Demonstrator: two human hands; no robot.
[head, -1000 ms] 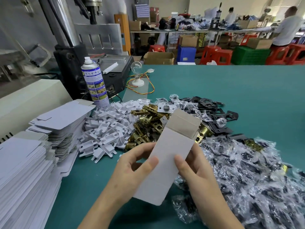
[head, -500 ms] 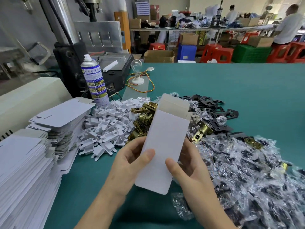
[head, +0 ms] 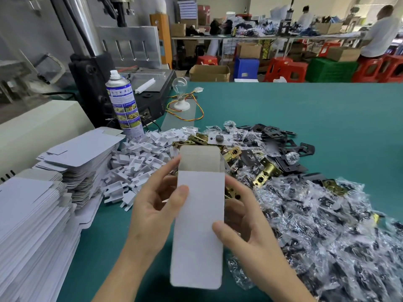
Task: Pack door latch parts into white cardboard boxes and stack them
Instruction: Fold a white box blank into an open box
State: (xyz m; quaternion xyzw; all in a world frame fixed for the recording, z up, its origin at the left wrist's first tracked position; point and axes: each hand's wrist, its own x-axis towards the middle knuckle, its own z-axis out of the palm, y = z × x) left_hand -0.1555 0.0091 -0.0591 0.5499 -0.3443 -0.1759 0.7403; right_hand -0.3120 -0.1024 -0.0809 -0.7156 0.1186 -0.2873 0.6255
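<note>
Head camera: A person's left hand (head: 152, 216) and right hand (head: 246, 227) hold a tall, narrow white cardboard box (head: 199, 225) upright at the centre of the frame, above the near part of a teal-green work table (head: 305, 110). The box's top flap stands open, showing its grey-brown inner side, and a rounded flap hangs straight down at the bottom. The left thumb presses the box's front face near its left edge, while the left index finger reaches up to the top left corner. The right thumb lies on the front face lower down at the right edge. The other right fingers curl behind the box, so both hands pinch it.

Behind the box, mid-frame, lies a heap of brass-coloured metal latch bolts (head: 267, 171), with flat black metal plates (head: 274, 132) beyond them. A mound of small clear plastic bags (head: 327, 225) fills the lower right. Left of the latch bolts sits a pile of small white plastic pieces (head: 139, 166), and stacks of flat white cardboard blanks (head: 32, 225) fill the lower left. A blue-and-white spray can (head: 124, 107) stands at upper left, in front of a dark machine press (head: 93, 68). A clear glass light bulb (head: 180, 86) stands just to the right of the can.
</note>
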